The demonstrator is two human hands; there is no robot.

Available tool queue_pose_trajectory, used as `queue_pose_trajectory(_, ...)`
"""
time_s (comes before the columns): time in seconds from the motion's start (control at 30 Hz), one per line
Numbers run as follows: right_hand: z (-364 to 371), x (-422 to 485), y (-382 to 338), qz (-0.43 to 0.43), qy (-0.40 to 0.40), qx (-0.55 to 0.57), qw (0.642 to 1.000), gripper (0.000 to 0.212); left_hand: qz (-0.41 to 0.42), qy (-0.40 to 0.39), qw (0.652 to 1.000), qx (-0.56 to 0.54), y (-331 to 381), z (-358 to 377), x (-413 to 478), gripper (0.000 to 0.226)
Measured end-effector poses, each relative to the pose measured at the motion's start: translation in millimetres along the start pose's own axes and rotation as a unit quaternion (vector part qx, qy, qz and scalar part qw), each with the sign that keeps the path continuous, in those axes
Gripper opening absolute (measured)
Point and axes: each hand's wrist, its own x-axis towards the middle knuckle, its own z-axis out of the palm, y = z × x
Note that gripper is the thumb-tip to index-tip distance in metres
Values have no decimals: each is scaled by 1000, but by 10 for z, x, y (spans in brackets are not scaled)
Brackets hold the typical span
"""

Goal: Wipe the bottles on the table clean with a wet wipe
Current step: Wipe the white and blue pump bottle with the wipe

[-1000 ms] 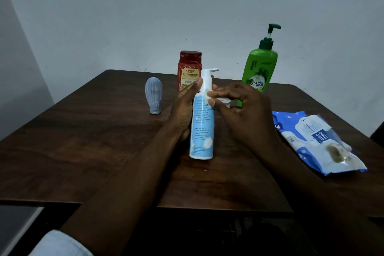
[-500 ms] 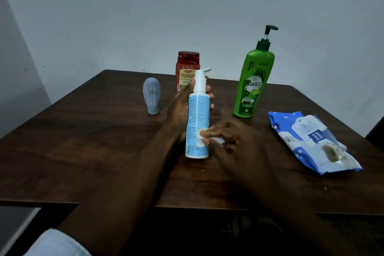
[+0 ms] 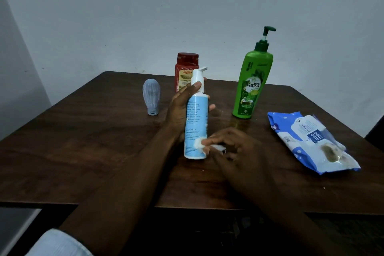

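While the left hand (image 3: 182, 108) grips the blue bottle (image 3: 196, 122) from behind, thumb up at the white pump neck and fingertips showing round the bottle's right side, the right hand (image 3: 234, 151) pinches a crumpled white wipe (image 3: 218, 147) in curled fingers and presses it against the bottle's lower right side, just above the base. The blue bottle stands roughly upright near the middle of the bench (image 3: 83, 141), its printed label facing the camera and its pump spout pointing right. Whether its base rests on the wood or hangs just off it cannot be told.

Behind the blue bottle, and partly hidden by it and the left hand, stands a red jar (image 3: 186, 70) with a dark red lid. To the left, apart from the hand, a small grey bottle (image 3: 151, 95) stands on its cap, rounded end up. To the right of the blue bottle and farther back, a tall green bottle (image 3: 252, 85) with a dark green pump stands upright, leaning a little in this wide view. A blue and white pack (image 3: 311, 141) of wipes lies flat near the bench's right edge, well apart from the right hand, with a brownish smudge toward its near end. A pale sleeve (image 3: 58, 243) shows at the lower left on the left arm. A plain grey wall (image 3: 187, 6) rises behind the bench.
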Motion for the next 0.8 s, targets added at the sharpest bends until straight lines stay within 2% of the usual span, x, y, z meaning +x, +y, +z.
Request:
queue_pose_trajectory(0.23,-2,530,-32,-24,61,-16,998,12,-37,-49,997,-54,0,-9,-10,28)
queue_pose_trajectory(0.33,-48,739,-82,-40,82,-50,995,13,-39,-45,996,-62,-9,-10,-11,37)
queue_pose_trajectory(0.57,-67,832,-96,-52,73,-70,993,14,-35,-51,996,-67,-5,-21,-19,44)
queue_pose_trajectory(0.8,2,601,-71,-59,47,-62,995,14,-26,-50,995,-79,-4,-15,-7,39)
